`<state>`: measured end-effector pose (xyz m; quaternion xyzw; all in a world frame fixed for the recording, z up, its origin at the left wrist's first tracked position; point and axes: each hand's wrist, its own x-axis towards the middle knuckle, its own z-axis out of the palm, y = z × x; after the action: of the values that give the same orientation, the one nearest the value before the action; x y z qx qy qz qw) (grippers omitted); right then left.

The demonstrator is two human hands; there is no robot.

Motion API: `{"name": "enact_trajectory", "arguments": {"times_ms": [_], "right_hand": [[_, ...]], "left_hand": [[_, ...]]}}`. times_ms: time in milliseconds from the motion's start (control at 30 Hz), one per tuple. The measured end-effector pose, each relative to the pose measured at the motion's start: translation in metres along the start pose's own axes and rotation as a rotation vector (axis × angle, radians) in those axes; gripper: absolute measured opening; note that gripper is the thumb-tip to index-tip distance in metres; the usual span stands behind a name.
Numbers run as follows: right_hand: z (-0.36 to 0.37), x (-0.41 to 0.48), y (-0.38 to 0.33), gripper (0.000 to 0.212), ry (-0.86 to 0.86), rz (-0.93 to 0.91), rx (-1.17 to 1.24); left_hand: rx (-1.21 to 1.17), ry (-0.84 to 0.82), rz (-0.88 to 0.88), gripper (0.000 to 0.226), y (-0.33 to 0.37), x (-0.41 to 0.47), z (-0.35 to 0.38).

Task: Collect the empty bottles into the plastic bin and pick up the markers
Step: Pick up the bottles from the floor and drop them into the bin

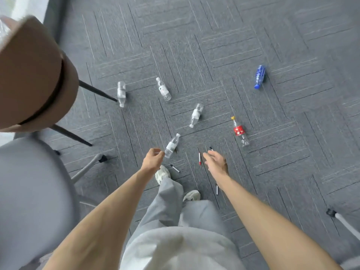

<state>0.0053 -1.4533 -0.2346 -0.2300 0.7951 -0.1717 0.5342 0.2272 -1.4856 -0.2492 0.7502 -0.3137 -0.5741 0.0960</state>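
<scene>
Several empty bottles lie on their sides on the grey carpet: clear ones at the far left (121, 93), at centre back (163, 89), in the middle (196, 115) and nearest me (171, 146), plus a red-labelled bottle (240, 131) and a blue bottle (259, 76). A red-capped marker (199, 158), a black-capped marker (175, 168) and a third marker (217, 189) lie near my feet. My left hand (153, 158) hovers beside the nearest clear bottle, fingers loosely curled and holding nothing. My right hand (215, 158) is spread open above another marker's tip (211, 148). I see no plastic bin.
A brown chair (33, 75) with black legs stands at the left, and a grey chair (29, 191) sits below it. A chair leg with a black foot (333, 214) enters at the lower right. My grey trousers and white shoes (162, 173) are between the markers.
</scene>
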Motion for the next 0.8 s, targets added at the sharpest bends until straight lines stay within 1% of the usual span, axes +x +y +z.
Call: {"name": "enact_trajectory", "arguments": {"times_ms": [100,233,333,467,567,633,700,800], "right_hand": [[0.015,0.046,0.004,0.045,0.015,0.059,-0.022],[0.028,0.109,0.002,0.045,-0.003,0.094,-0.092],[0.037,0.168,0.001,0.045,-0.026,0.091,-0.115],[0.064,0.261,0.009,0.046,-0.116,0.05,-0.161],[0.086,0.337,0.037,0.044,-0.189,0.01,-0.198],[0.095,0.382,0.067,0.044,-0.239,-0.015,-0.215],[0.104,0.42,0.101,0.047,-0.267,-0.011,-0.237],[0.116,0.46,0.145,0.048,-0.213,0.008,-0.229]], "left_hand": [[0.014,-0.026,-0.045,0.043,0.0,0.048,0.012],[0.033,-0.035,-0.105,0.041,-0.006,0.108,0.036],[0.049,-0.037,-0.093,0.042,-0.006,0.161,0.062],[0.018,0.017,-0.093,0.038,-0.018,0.239,0.103],[0.021,0.043,-0.142,0.037,-0.054,0.308,0.14],[0.095,0.03,-0.139,0.042,-0.086,0.351,0.165],[0.185,0.037,-0.089,0.055,-0.119,0.387,0.187],[0.372,0.094,-0.043,0.078,-0.158,0.425,0.211]]}}
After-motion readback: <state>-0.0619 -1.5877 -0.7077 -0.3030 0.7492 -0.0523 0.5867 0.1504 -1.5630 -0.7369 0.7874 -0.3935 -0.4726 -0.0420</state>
